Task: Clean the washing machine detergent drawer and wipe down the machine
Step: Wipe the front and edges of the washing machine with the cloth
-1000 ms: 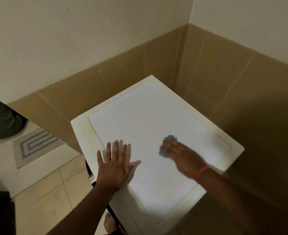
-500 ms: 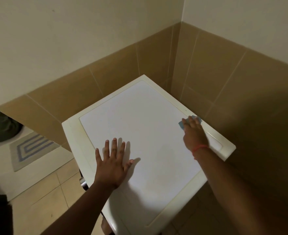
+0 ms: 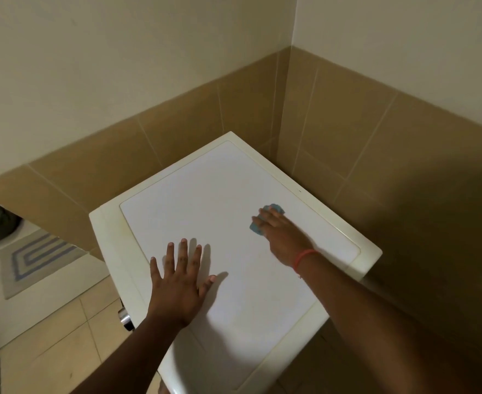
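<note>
Wiping the lid of the washing machine (image 3: 214, 194), a boxy white appliance wedged into a tiled corner. Right hand (image 3: 283, 237) pressed flat over a small blue cloth (image 3: 273, 208), fingers fairly straight, bunched fabric peeking out ahead of the fingertips and beside them, toward the right-rear part of the lid. Left hand (image 3: 177, 282) spread open, palm down near the front-left edge, holding nothing, apparently bracing. Detergent drawer out of sight from this angle; only a chrome knob (image 3: 125, 318) showing below the front edge.

Possible trouble: cloth so small and crumpled that bare fingers probably drag across the surface, leaving smears. With flat pressure and no real grip, a fast stroke toward the rim could fling the cloth into the gap beside the wall tiles (image 3: 347, 132). Raised cream border around the inset panel likely to trap grime if strokes stop short of it. Leaning weight on the left palm, on a slick top, risks a slip.

Lid smooth, glossy, hard plastic, rounded corners. Cloth soft and wadded. Tiles matte tan with pale grout. Striped bath mat (image 3: 35, 260) on the floor, nubby.
</note>
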The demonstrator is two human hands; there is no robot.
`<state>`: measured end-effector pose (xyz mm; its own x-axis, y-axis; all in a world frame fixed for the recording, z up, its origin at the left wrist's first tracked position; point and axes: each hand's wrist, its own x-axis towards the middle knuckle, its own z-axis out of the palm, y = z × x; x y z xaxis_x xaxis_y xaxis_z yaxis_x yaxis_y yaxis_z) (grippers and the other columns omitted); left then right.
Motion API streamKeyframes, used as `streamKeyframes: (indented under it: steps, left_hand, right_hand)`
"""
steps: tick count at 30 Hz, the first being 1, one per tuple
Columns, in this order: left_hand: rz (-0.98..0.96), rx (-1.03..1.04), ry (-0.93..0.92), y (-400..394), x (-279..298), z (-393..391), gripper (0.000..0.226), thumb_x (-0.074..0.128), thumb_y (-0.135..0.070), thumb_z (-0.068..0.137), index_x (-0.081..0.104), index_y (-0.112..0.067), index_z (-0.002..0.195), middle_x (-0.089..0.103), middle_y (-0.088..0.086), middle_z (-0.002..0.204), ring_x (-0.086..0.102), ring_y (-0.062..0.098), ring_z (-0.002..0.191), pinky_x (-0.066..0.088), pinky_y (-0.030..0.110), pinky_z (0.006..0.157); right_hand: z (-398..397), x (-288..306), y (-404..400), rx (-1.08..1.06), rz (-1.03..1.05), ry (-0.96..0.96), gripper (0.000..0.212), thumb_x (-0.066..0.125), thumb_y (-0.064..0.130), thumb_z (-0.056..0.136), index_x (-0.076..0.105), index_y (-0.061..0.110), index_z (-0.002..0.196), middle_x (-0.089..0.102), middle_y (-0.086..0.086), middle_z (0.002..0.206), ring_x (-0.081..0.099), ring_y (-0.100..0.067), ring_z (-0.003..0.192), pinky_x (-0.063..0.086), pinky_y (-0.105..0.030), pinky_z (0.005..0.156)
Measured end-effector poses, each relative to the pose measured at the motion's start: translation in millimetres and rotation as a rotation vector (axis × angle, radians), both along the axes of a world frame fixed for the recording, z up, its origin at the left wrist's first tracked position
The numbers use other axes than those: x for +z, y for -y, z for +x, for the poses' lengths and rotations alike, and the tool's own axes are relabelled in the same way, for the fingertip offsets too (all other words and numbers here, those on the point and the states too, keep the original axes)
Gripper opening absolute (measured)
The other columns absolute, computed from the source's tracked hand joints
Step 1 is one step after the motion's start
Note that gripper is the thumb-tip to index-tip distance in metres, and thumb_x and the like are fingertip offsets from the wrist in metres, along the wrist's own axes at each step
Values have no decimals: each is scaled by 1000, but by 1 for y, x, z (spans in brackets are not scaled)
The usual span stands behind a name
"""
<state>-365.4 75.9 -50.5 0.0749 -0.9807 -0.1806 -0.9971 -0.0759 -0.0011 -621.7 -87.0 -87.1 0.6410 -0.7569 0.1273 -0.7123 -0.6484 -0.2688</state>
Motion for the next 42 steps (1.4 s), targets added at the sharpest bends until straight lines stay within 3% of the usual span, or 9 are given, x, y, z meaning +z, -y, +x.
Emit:
streamKeyframes:
  steps: [6,8,12,14,19,24,30,35,42]
  left_hand:
    - [-16,33,9,-4,5,16,79,-5,-73,91,-11,-29,156,-18,4,163,-22,30,148,-6,59,118]
    - [-21,67,-11,-6,7,20,80,-7,-74,89,-10,-29,156,-17,3,163,-22,30,148,-6,59,118]
    - [-12,64,-22,-8,8,21,82,-12,-76,86,-13,-30,155,-20,4,162,-24,30,147,-7,59,118]
    - [-20,53,-15,-8,9,24,83,-13,-76,86,-13,-30,155,-19,4,162,-23,31,148,-7,58,118]
    - [-17,75,-4,-10,9,36,82,-14,-76,85,-18,-31,153,-23,4,160,-25,30,147,-10,59,117]
    - [-23,92,-25,-12,3,39,80,-6,-76,89,-13,-31,155,-18,4,162,-21,30,148,-7,59,118]
    - [-12,92,-25,-12,-3,44,82,-9,-77,87,-11,-31,155,-18,3,162,-21,30,148,-9,59,118]
    - [-20,50,-36,-8,-7,28,78,-5,-74,90,-7,-31,155,-9,4,164,-13,31,150,1,61,119]
    - [-12,-37,-14,12,-12,5,74,8,-67,97,11,-25,158,10,10,164,5,36,151,16,66,115]
  right_hand:
    - [-42,9,47,-568,68,-55,63,47,3,90,33,11,151,27,-16,158,15,-35,148,12,-39,122]
    - [-21,8,33,-525,-6,-30,62,50,1,86,40,6,147,36,-20,153,23,-39,144,14,-43,122]
    - [-5,-2,12,-98,-34,10,68,53,-13,74,53,8,139,47,-16,146,38,-36,139,29,-42,116]
    - [-22,-1,30,-169,-8,4,67,49,-11,79,49,11,142,42,-15,150,33,-35,142,26,-41,119]
    - [-35,13,38,-658,76,-43,62,49,4,91,35,12,151,30,-15,157,18,-35,147,18,-40,121]
    - [-42,-1,7,-336,-13,-4,63,56,-9,80,51,10,140,47,-13,146,35,-33,141,33,-43,116]
    - [-57,11,47,-711,98,-76,57,50,9,92,40,12,148,41,-17,150,35,-34,139,28,-42,116]
    - [-30,18,75,-556,111,-129,59,44,12,96,29,16,153,26,-10,159,20,-30,147,11,-39,121]
    - [-53,8,64,-486,96,-64,60,48,2,95,34,15,151,28,-9,159,20,-30,148,13,-37,121]
